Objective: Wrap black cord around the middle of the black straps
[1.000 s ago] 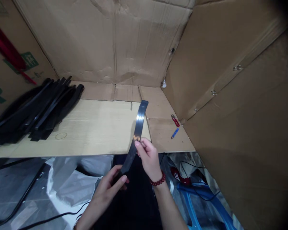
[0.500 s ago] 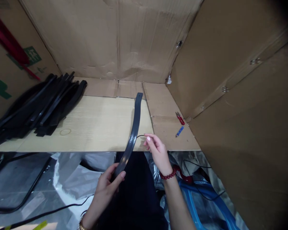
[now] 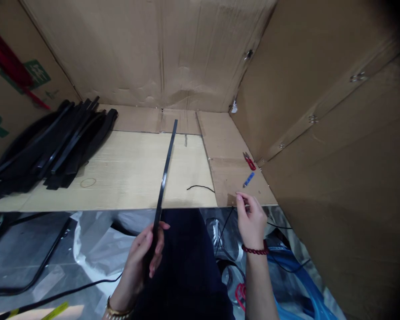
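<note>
Holding a flexible black strip (image 3: 163, 178) upright in my left hand (image 3: 142, 258), I see it almost edge-on from my head camera, the only view here. My left grip is clamped around its near end, with fingers and thumb closing on its flat faces. That leaves the rest free to reach out over the tabletop (image 3: 126, 169), its tip showing against the cardboard beyond the far edge. My right hand (image 3: 251, 220) sits well apart to the right, at the near edge of a cardboard panel (image 3: 233, 173). Its fingertips (image 3: 242, 198) are drawn together, but I cannot tell whether they pinch anything. A thin black wire (image 3: 227, 231) drops past them, and a short black thread (image 3: 200, 188) lies on the tabletop between my hands. Far left, a stack of similar black strips (image 3: 60, 146) lies overlapped, with a thin ring (image 3: 88, 182) just beside it. On the panel to the right lie red-handled snips (image 3: 250, 161) and a small blue stick (image 3: 248, 179). Cardboard walls (image 3: 153, 53) box the far side, while plastic sheeting (image 3: 96, 242) and a blue object (image 3: 303, 284) lie below the near edge.
</note>
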### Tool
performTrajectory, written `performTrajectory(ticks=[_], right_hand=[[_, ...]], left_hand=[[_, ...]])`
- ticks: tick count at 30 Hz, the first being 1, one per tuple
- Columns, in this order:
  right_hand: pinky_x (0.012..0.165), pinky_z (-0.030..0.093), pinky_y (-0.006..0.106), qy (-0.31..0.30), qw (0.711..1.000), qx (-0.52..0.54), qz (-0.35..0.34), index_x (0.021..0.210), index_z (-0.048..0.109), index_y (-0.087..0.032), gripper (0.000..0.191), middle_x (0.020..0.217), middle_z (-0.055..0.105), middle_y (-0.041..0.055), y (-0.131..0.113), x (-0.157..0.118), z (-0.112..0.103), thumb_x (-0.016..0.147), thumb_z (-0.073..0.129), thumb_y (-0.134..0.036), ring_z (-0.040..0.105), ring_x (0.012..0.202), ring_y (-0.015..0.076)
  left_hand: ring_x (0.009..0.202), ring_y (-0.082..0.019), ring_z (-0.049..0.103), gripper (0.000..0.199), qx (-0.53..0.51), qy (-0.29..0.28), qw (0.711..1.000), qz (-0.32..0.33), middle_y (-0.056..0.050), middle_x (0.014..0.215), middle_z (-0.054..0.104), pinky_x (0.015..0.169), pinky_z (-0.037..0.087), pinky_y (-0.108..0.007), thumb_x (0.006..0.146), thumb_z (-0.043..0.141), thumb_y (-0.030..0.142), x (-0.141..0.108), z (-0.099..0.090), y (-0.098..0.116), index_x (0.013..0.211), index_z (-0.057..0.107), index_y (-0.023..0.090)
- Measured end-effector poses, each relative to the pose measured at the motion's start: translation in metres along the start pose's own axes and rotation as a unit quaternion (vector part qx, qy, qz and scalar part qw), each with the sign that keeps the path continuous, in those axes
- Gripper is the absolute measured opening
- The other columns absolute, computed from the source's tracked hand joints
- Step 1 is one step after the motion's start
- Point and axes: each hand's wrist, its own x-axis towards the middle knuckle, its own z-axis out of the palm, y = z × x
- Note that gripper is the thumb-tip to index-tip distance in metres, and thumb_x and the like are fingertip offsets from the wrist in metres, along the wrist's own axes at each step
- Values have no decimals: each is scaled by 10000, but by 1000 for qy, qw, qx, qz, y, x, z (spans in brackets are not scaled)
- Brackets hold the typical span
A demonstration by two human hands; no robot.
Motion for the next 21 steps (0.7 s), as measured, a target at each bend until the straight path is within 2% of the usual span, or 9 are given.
performTrajectory(ticks=[2, 5, 8, 13, 16, 19, 21], right_hand=[[764, 481, 328, 8, 1000, -9, -3, 948, 687, -163, 355, 941, 706, 103, 3, -3, -3, 949, 462, -437, 640, 845, 217], [767, 477, 329, -5, 1000, -12, -15, 941, 684, -162, 352, 920, 704, 99, 3, -10, -3, 956, 459, -432, 636, 834, 215], [774, 474, 327, -24, 999, -5, -25, 946, 676, -165, 342, 924, 700, 96, 1, -15, 1, 965, 454, -423, 631, 846, 212], [776, 475, 319, -47, 997, -1, -62, 953, 664, -166, 297, 913, 699, 90, -7, -19, 9, 974, 456, -377, 635, 862, 208], [785, 478, 315, -53, 994, -1, -99, 953, 654, -169, 258, 903, 694, 81, -10, -18, 12, 980, 457, -335, 635, 868, 203], [781, 483, 314, -58, 990, -5, -126, 962, 645, -170, 233, 906, 684, 75, -11, -17, 15, 984, 457, -306, 631, 871, 201], [796, 484, 323, -69, 988, -9, -141, 972, 641, -167, 223, 923, 678, 78, -11, -16, 18, 985, 454, -288, 628, 888, 206]], left_hand=[[331, 4, 226, 323, -88, -45, 995, -9, 63, 596, 432, 286, 318, -87, 860, 643, 445, 1, 4, 1, 1006, 683, 160], [365, -4, 106, 293, -216, -101, 970, -44, 65, 598, 401, 265, 278, -49, 905, 598, 400, 4, 11, 4, 1000, 700, 142], [386, -12, 79, 334, -282, -144, 945, -85, 50, 621, 421, 243, 230, -32, 925, 570, 398, 7, 17, 6, 1034, 706, 113], [384, -2, 117, 425, -296, -187, 930, -113, 25, 680, 465, 238, 230, -28, 929, 543, 443, 10, 26, 4, 1130, 689, 99], [384, -1, 130, 436, -291, -189, 931, -110, 28, 691, 463, 238, 234, -28, 931, 531, 459, 11, 29, 2, 1157, 679, 117], [389, -4, 153, 427, -268, -170, 943, -99, 34, 686, 456, 243, 243, -36, 924, 541, 469, 12, 30, 0, 1156, 675, 136], [383, -3, 201, 413, -224, -148, 961, -73, 36, 674, 469, 253, 271, -51, 910, 564, 476, 13, 30, -2, 1135, 675, 148]])
